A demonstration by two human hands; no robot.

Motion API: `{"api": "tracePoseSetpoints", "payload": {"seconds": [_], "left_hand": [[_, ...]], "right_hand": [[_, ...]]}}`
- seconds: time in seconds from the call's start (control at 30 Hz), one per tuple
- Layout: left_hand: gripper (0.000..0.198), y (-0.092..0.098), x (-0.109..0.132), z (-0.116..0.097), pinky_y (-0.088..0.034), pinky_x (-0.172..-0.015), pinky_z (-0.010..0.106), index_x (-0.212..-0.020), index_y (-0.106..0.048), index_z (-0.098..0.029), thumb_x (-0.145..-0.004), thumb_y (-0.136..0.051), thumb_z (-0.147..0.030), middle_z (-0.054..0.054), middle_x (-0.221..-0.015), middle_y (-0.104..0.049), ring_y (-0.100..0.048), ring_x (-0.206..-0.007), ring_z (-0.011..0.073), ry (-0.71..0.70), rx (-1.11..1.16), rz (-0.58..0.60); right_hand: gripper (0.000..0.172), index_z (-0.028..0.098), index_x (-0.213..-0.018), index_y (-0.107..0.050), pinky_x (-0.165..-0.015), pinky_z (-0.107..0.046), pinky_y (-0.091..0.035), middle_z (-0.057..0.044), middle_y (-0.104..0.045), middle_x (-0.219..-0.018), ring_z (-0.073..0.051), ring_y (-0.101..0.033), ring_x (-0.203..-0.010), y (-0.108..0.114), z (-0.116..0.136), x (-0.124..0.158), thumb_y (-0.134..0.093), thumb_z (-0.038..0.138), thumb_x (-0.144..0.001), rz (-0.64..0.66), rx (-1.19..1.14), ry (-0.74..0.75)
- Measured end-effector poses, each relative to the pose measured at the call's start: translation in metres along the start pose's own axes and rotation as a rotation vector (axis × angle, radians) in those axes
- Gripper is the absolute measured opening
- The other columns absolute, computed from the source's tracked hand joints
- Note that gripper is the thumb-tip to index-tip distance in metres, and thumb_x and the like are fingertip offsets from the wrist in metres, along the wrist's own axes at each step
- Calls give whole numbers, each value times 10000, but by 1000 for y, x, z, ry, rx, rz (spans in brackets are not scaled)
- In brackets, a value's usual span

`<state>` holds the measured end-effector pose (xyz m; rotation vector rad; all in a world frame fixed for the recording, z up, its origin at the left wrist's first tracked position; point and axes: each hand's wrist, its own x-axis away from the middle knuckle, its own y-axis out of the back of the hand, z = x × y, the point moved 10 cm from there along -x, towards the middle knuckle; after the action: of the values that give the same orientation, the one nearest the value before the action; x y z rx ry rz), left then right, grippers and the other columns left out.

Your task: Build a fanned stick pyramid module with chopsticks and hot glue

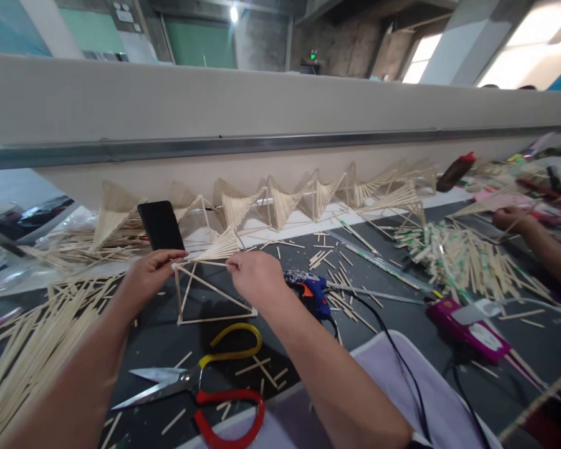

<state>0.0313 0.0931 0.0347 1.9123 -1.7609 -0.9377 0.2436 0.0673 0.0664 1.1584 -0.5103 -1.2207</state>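
A small frame of thin wooden sticks (pixel 217 320) stands on the dark table, with a fan of sticks (pixel 219 244) at its far side. My left hand (pixel 156 271) pinches the frame near its upper left corner. At the upper right, my right hand (pixel 257 274) has its fingertips closed on the end of a thin wooden stick that runs along the top. Scissors (pixel 191 377) with one yellow and one red handle lie with blades apart just below the frame. A blue glue gun (pixel 314 296) rests right of my right hand.
Finished twisted stick models (pixel 283 209) line the white partition (pixel 262 103). A black phone (pixel 161 226) leans among them. Long sticks (pixel 42 349) lie left; cut sticks (pixel 477 259) pile right. A purple glue gun (pixel 467 327) with a cord and another person's hand (pixel 514 219) are at right.
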Motion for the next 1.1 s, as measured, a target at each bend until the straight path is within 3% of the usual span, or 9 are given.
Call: {"api": "tracePoseSetpoints", "payload": {"seconds": [0.17,0.43,0.63,0.8,0.97,1.1], "left_hand": [[410,-9,1,6,-481,-783,334,-987,-663,-130,-673,-578,-380,92,-920,-712,-636,-865,252,80,68,44],[397,-13,3,19,-490,-716,268,-962,-673,-162,-620,-669,-363,36,-822,-722,-656,-750,195,173,241,-5],[422,-16,6,17,-503,-728,323,-943,-671,-129,-591,-687,-359,60,-743,-720,-663,-729,220,217,335,-3],[413,-17,6,12,-508,-739,326,-944,-670,-137,-607,-666,-376,67,-782,-722,-666,-768,231,175,307,12],[374,-13,5,14,-508,-760,335,-920,-679,-158,-637,-627,-396,77,-880,-716,-664,-808,245,80,198,-46],[350,-14,5,18,-510,-752,312,-929,-680,-187,-668,-599,-405,56,-838,-723,-664,-835,242,45,158,-45]], "right_hand": [[206,242,-770,-659,-606,-250,-383,-11,-682,-785,-167,-609,-748,-5,3,1,-455,241,-800,-10,27,6],[207,216,-773,-636,-633,-254,-396,-26,-672,-790,-170,-611,-757,-1,7,3,-440,234,-833,-57,76,16],[198,222,-791,-622,-644,-265,-399,-27,-673,-823,-173,-610,-788,-9,8,3,-431,247,-838,-32,77,19],[183,221,-844,-599,-685,-276,-405,-36,-672,-860,-176,-611,-837,-14,5,2,-416,227,-853,-15,59,-10],[249,203,-1076,-473,-637,-294,-414,-46,-667,-826,-199,-630,-744,-16,-8,-1,-469,322,-857,-25,12,-147],[248,194,-1026,-456,-648,-289,-404,-56,-654,-864,-199,-627,-774,-22,-16,-2,-503,357,-845,-33,-26,-197]]}}
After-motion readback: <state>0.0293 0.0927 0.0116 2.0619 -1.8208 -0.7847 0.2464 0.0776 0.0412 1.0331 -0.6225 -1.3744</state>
